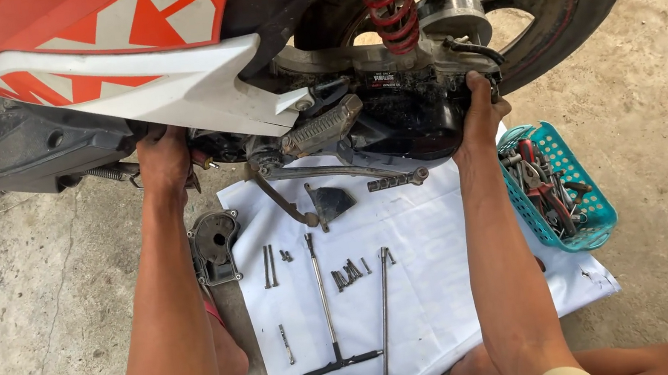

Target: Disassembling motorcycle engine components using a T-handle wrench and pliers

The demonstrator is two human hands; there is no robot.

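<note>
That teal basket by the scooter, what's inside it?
The teal basket holds a jumble of hand tools, some with red grips, apparently pliers. Whatever lies at the bottom is covered by the pile.

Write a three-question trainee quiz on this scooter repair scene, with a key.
1. True or false: both hands grip the engine cover.
2. Which holds the pliers and other tools: A) the blue basket, B) a metal tray, C) a bucket?
3. How many long T-handle wrenches lie on the white sheet?

Key: 1. True: left hand at one end, right hand at the other. 2. A. 3. Two.
</note>
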